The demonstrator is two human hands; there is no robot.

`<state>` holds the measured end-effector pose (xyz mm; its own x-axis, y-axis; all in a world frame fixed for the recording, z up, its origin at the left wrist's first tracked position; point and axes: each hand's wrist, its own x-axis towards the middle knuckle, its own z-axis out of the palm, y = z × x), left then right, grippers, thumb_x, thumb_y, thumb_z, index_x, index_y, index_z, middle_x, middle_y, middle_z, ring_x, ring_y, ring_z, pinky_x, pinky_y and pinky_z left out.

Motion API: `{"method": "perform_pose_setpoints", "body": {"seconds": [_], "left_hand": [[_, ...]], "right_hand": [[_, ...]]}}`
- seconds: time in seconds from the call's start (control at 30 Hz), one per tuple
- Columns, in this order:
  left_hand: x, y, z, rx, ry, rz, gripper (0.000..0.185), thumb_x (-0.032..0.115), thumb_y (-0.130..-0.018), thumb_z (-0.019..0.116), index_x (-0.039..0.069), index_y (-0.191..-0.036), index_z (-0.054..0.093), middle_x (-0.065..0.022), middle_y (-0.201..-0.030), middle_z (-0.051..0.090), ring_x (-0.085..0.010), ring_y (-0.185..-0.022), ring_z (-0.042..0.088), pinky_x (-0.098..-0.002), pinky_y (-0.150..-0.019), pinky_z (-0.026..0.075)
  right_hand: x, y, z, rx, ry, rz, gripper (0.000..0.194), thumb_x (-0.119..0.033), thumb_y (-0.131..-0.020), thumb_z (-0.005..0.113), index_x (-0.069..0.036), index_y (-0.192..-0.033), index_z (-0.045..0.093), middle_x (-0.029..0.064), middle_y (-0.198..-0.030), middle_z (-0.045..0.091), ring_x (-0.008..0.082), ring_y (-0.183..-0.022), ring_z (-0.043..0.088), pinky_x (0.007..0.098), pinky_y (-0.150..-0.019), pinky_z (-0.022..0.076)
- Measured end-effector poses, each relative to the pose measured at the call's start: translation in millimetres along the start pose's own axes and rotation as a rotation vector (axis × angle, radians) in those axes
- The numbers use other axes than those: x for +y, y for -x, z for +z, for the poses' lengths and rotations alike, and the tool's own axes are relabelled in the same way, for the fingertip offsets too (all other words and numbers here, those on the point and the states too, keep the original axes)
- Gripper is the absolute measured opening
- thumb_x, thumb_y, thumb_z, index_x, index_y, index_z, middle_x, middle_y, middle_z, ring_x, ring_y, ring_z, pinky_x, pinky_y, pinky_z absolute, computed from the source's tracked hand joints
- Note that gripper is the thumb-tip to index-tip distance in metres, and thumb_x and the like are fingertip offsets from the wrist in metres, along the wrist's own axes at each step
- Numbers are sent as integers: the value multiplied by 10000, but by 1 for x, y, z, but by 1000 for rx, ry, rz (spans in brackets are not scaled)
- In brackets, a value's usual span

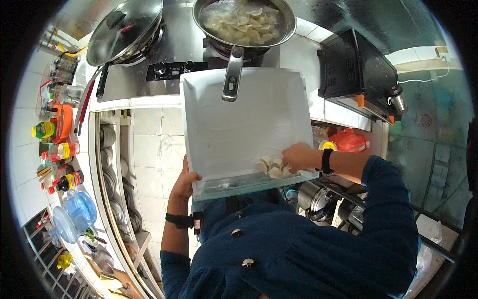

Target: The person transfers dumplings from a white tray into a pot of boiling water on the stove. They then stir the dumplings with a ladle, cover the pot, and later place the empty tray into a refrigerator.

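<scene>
My left hand [185,182] grips the left side of a white plastic drawer [239,127], its thumb over the rim near the front corner. The drawer has a clear front edge and is held in front of my body. Several raw dumplings [275,172] lie bunched in its near right corner. My right hand [300,157] reaches in there, fingers curled down against the dumplings; whether it holds one is hidden. Beyond the drawer, a steel pan [292,28] on the stove holds many dumplings [246,28] in steaming water. Its handle [232,80] sticks out over the drawer's far edge.
A lidded wok [123,37] occupies the left burner of the gas stove [179,33]. To the right stands a black oven [354,71]. Sauce bottles [71,181] and a blue water jug [80,211] line the left counter. A steel pressure cooker [315,200] sits low at right.
</scene>
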<state>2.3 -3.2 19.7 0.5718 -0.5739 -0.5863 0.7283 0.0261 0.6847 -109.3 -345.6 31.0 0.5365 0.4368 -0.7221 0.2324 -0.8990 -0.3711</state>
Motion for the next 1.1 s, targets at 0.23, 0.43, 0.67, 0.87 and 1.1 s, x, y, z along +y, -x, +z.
{"method": "perform_pose_setpoints", "body": {"seconds": [0.23, 0.43, 0.67, 0.87, 1.1], "left_hand": [[-5, -1, -4, -10, 30, -7, 884, 99, -443, 474, 32, -1278, 194, -149, -1149, 357, -270, -1092, 332, -340, -928, 282], [-6, -1, -4, -40, 37, 8, 898, 101, -445, 478, 38, -1286, 169, -151, -1156, 335, -279, -1104, 320, -364, -939, 278], [-6, 2, -3, -61, 24, 55, 908, 109, -445, 490, 38, -1288, 160, -150, -1154, 333, -278, -1104, 317, -363, -931, 285], [-9, -4, -7, -68, 26, 68, 910, 125, -451, 505, 40, -1289, 160, -152, -1158, 335, -275, -1102, 320, -364, -925, 292], [-5, 2, -6, -40, 3, 11, 904, 126, -464, 507, 41, -1294, 158, -159, -1171, 337, -283, -1109, 317, -376, -942, 269]], "right_hand": [[33, 7, -126, 360, -332, 95, 410, -438, -695, 604, -30, -706, 560, 71, -616, 522, 179, -549, 484, 336, -552, 431], [97, -2, -267, 929, -565, 348, 449, -404, -759, 568, -59, -1046, 540, 16, -762, 557, 108, -666, 488, 243, -562, 433], [186, -70, -301, 1181, -510, 63, 395, -311, -782, 563, -69, -1091, 528, 57, -970, 551, 146, -837, 516, 295, -704, 455], [146, -34, -310, 1141, -914, 125, 287, -216, -793, 582, -62, -1030, 533, 59, -867, 574, 148, -800, 548, 302, -687, 471], [26, -2, -182, 311, -719, -105, 252, -242, -795, 535, -76, -979, 576, 49, -835, 579, 137, -766, 541, 261, -682, 455]]}}
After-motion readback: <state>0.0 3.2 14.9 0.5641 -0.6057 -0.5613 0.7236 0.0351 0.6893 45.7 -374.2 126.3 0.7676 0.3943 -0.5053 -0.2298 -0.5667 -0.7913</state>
